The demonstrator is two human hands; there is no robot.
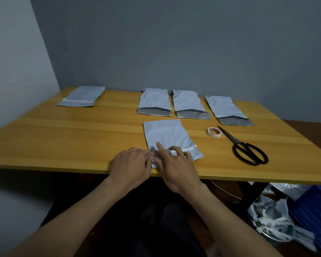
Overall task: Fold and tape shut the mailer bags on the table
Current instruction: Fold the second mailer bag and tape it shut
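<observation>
A grey mailer bag (165, 134) lies flat on the wooden table (78, 138), its folded near end close to the front edge, straight ahead of the person. A white strip of tape (190, 149) runs across that fold, and its right end sticks out just past the bag's right edge.

The right hand (176, 166) rests on the fold, grasping nothing: the forefinger lies straight on the bag and the other fingertips press down along the tape. The left hand (132, 167) has its fingertips at the bag's left edge; I cannot tell whether they pinch the tape end or only press it.

To the right, apart from the bag, sits a roll of tape (214, 132), with black scissors (248, 149) just beside it, blades pointing away.

Along the far edge three open bags (154, 101) lie side by side with narrow gaps, dark mouths facing the person. A taped bag (82, 96) lies alone at the far left corner. A wide stretch of bare wood spreads across the left half of the table.
</observation>
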